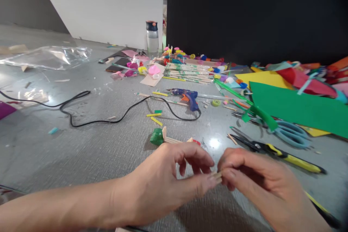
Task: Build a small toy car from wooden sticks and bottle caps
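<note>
Between the fingertips of both hands are a few short wooden sticks [216, 177], pale and lined up side by side. My left hand [171, 179] pinches them from the left with thumb and fingers. From the right, my right hand [258, 185] has its thumb and forefinger closed on the other end. Most of the sticks' length is hidden by the fingers. Just beyond my left hand, a small stick construction [174, 140] lies on the table with a green bottle cap [157, 136] at its left end. A red piece shows at its right, and my hand covers its lower part.
A blue glue gun [187, 96] lies ahead, its black cord [130, 110] winding left. Yellow-black pliers [280, 154] and blue-handled scissors [292, 134] lie at right, near green sheet [299, 108]. Behind stand a water bottle [152, 38], packed sticks [189, 72] and bottle caps.
</note>
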Tool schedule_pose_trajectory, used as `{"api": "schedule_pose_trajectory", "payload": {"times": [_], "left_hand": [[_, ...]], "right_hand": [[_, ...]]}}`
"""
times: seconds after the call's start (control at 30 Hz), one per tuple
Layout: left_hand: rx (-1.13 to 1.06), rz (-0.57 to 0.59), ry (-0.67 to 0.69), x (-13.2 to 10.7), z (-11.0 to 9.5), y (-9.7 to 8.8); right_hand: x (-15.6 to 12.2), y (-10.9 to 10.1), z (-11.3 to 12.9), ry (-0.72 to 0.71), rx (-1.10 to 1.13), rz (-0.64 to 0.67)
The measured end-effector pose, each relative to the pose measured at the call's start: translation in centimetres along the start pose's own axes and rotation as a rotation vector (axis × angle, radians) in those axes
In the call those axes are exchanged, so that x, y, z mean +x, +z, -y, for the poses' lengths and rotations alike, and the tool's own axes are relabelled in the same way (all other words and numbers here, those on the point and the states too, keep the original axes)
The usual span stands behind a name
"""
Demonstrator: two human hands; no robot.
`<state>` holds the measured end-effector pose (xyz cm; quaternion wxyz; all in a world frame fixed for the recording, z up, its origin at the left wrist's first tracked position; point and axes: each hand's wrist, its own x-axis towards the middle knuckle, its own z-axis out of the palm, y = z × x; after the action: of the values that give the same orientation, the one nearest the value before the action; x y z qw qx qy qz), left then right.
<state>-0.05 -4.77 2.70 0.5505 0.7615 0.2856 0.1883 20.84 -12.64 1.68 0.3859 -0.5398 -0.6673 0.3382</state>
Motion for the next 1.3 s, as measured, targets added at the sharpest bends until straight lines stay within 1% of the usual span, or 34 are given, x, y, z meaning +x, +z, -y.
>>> {"api": "schedule_pose_trajectory", "payload": {"times": [0.07, 0.1, 0.17, 0.23, 0.37, 0.5, 0.53, 0.63, 0.7, 0.8, 0.87, 0.93, 0.97, 1.0, 1.1, 1.17, 1.23, 1.3], "left_hand": [[0.121, -0.107, 0.181, -0.1, 0.2, 0.0], [0.174, -0.138, 0.276, -0.1, 0.3, 0.1], [0.277, -0.162, 0.432, -0.2, 0.6, 0.3], [0.364, -0.173, 0.506, -0.2, 0.9, 0.5], [0.433, -0.219, 0.508, -0.2, 1.3, 0.8], [0.424, -0.193, 0.525, -0.2, 1.6, 0.8], [0.417, -0.202, 0.524, -0.2, 1.6, 0.8], [0.374, -0.254, 0.514, -0.3, 1.7, 0.9], [0.294, -0.240, 0.485, -0.3, 1.6, 0.8], [0.110, -0.234, 0.406, -0.2, 1.3, 0.0], [-0.002, -0.254, 0.352, 0.0, 1.2, -0.7], [-0.087, -0.289, 0.322, 0.2, 1.2, -1.4], [-0.117, -0.312, 0.320, 0.3, 1.3, -1.7], [-0.137, -0.345, 0.328, 0.4, 1.4, -1.9], [-0.136, -0.459, 0.384, 0.9, 1.9, -2.5], [-0.116, -0.527, 0.414, 1.4, 2.2, -2.9], [-0.104, -0.581, 0.426, 1.9, 2.5, -3.3], [-0.100, -0.614, 0.427, 2.4, 2.8, -3.7]], "right_hand": [[-0.1, 0.0, 0.0, -0.032, -0.054, -0.040], [-0.1, 0.1, 0.0, -0.059, -0.089, -0.058], [0.0, 0.4, 0.2, -0.119, -0.169, -0.081], [0.1, 0.7, 0.4, -0.196, -0.252, -0.099], [0.2, 1.3, 0.6, -0.345, -0.373, -0.132], [0.2, 1.3, 0.5, -0.356, -0.421, -0.164], [0.2, 1.4, 0.5, -0.357, -0.415, -0.163], [0.2, 1.6, 0.6, -0.375, -0.351, -0.132], [0.3, 1.4, 0.7, -0.358, -0.301, -0.124], [0.9, 0.2, 0.7, -0.255, -0.285, -0.202], [2.4, -1.0, 0.3, -0.127, -0.292, -0.248], [5.0, -2.0, -0.4, 0.062, -0.294, -0.242], [6.7, -2.3, -1.0, 0.172, -0.317, -0.204], [8.6, -2.5, -1.6, 0.235, -0.343, -0.179], [14.5, -2.1, -3.6, 0.377, -0.413, -0.135], [17.7, -1.5, -4.7, 0.470, -0.460, -0.108], [19.8, -0.9, -5.2, 0.535, -0.462, -0.085], [20.8, -0.5, -5.5, 0.575, -0.419, -0.081]]}}
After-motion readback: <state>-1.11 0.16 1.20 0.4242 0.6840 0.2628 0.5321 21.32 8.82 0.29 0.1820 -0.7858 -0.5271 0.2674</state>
